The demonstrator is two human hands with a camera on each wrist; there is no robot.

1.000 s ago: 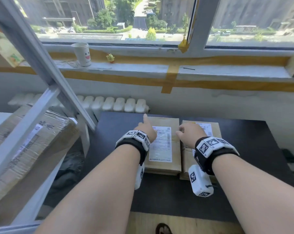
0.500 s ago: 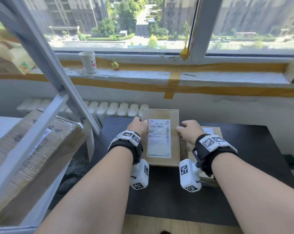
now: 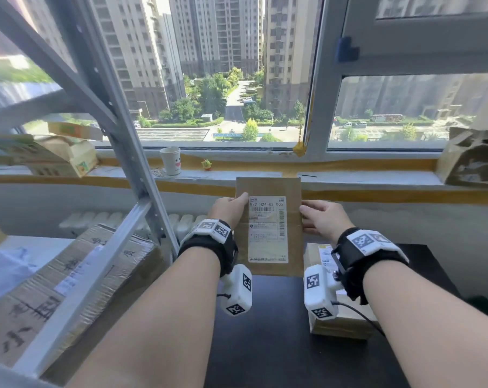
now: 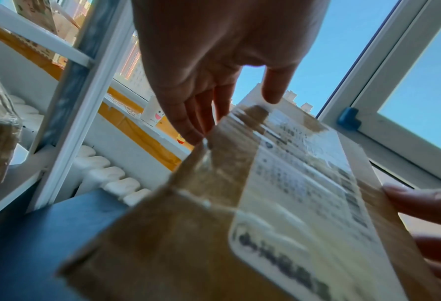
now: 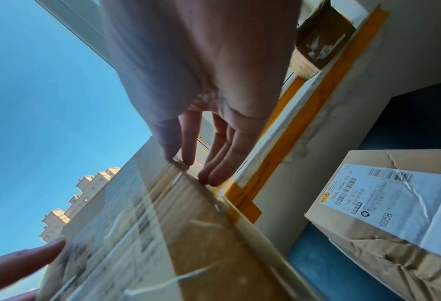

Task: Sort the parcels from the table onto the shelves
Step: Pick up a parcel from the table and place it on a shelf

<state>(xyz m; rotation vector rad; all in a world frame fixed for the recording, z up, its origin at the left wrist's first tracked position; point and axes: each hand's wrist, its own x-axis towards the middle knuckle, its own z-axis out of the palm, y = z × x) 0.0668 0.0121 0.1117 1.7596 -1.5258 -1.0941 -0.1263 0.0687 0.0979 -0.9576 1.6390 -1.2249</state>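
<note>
From the head view we hold a flat brown parcel (image 3: 268, 228) up in front of us with both hands, its label (image 3: 268, 229) facing us and its long side running away from us. Our left hand (image 3: 228, 210) grips the left edge with the thumb laid on the front by the label's top corner. Our right hand (image 3: 322, 218) grips the right edge, thumb on the front, the other fingers hidden behind. The parcel is clear of the dark table (image 3: 279, 340), above its far edge. A second parcel (image 3: 341, 317) lies on the table to the right, partly hidden by our right wrist. To the left stands a grey shelf rack (image 3: 119, 152) with a big taped box (image 3: 66, 287) on a low shelf and more boxes (image 3: 49, 152) higher up. On the sill beyond sit a paper cup (image 3: 170, 161) and a small yellow toy (image 3: 206, 164).

From the left wrist view, our left hand (image 4: 214, 61) clamps the parcel (image 4: 214, 234): thumb on the labelled face, fingers (image 4: 188, 118) reaching behind its edge. The right hand's fingers (image 4: 425, 205) show at the parcel's far side. The picture is blurred.

From the right wrist view, our right hand (image 5: 209, 81) pinches the parcel's (image 5: 188, 244) edge, fingertips (image 5: 214, 173) pressed to its side. The left thumb (image 5: 21, 262) lies on the label at lower left. The second parcel (image 5: 384, 224) rests on the table (image 5: 325, 270) to the right, its own label up.
</note>
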